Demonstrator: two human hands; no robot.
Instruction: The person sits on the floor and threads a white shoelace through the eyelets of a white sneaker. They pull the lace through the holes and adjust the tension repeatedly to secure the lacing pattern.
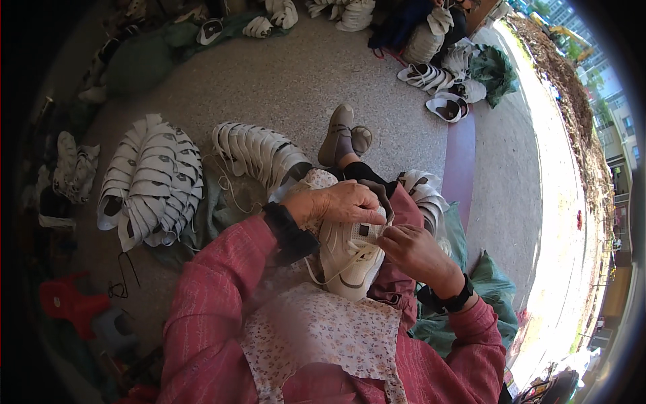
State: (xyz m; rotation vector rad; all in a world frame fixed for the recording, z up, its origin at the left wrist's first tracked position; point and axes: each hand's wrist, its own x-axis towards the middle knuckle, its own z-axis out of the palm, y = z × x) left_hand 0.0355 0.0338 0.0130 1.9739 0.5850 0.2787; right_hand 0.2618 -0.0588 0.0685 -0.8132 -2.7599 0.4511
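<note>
Grip of right hand (412,248) bunched close at white shoe (350,273) — can't tell whether lace (311,271) sits between fingertips. Left hand (346,202) curled over shoe top; its hold I can't make out. Shoe lies just above apron (323,337), rounded end inward, likely so both hands reach lacing. Nested shoes (158,178) on floor (282,87), probably saving space. Knuckles mask eyelets — dark left rim swallows detail.

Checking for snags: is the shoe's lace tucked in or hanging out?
Hanging out: the pale lace loops loosely beyond the white shoe's left edge.
</note>
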